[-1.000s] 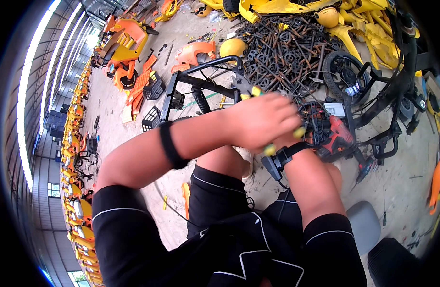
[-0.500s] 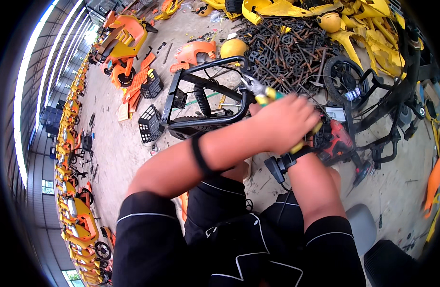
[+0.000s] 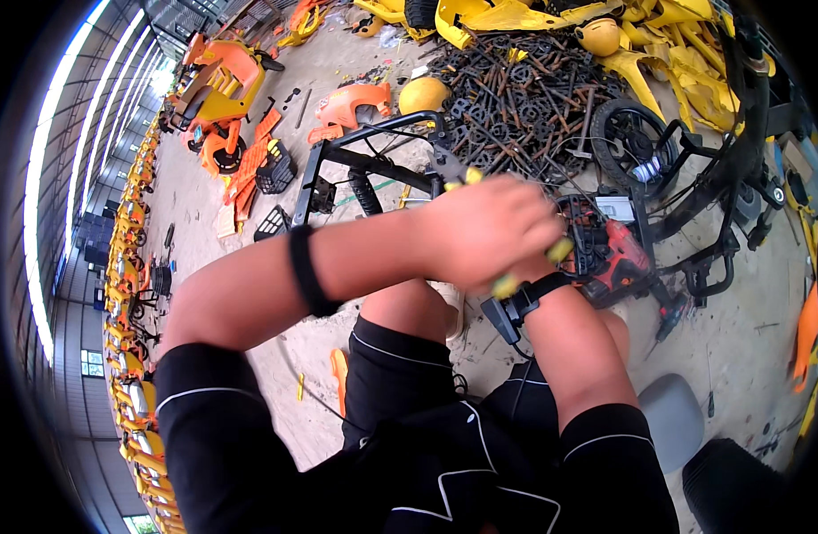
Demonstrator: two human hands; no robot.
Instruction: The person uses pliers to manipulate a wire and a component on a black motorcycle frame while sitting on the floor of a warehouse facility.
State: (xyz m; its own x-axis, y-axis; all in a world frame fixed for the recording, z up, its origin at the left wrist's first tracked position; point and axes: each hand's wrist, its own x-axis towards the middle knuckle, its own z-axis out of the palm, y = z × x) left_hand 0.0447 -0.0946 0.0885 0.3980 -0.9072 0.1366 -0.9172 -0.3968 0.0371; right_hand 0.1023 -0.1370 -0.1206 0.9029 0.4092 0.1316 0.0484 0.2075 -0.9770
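Note:
My left hand reaches across in front of me and is closed around a pair of pliers. The yellow-and-green handles stick out below the fist, and the blurred jaws point up and left. Behind it, my right hand is mostly hidden, its fingers out of sight; the right wrist wears a black strap with a small device. Both hands are together over a black tubular vehicle frame. A red power drill rests on the frame, right of my hands.
A heap of rusty pedal cranks lies ahead, with yellow body panels beyond. A spoked wheel stands at the right. Black baskets and an orange panel lie left. Yellow scooters line the far left.
My left arm and hand have shifted left and slightly down, with the pliers. The left elbow has swung outward, covering more of the frame's lower part.

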